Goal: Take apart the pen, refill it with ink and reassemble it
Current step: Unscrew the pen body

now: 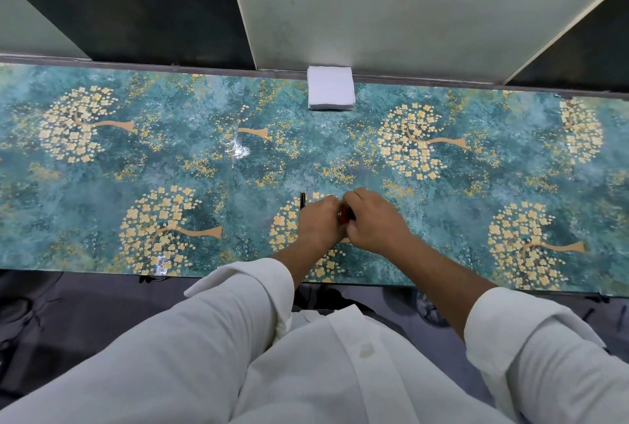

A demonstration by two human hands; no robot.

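Observation:
Both of my hands meet over the near middle of the table. My left hand (320, 221) and my right hand (369, 219) are closed together around a small dark object (346, 214) with a gold ring, most of it hidden by the fingers. It looks like part of the pen. A slim black pen piece with gold trim (302, 200) lies on the table just beyond my left hand, pointing away from me. No ink bottle shows in this view.
A stack of white tissues (331, 88) sits at the far edge of the teal, tree-patterned table (204, 158). Behind it stand a pale panel (391, 15) and dark gaps. The table's near edge runs just below my forearms.

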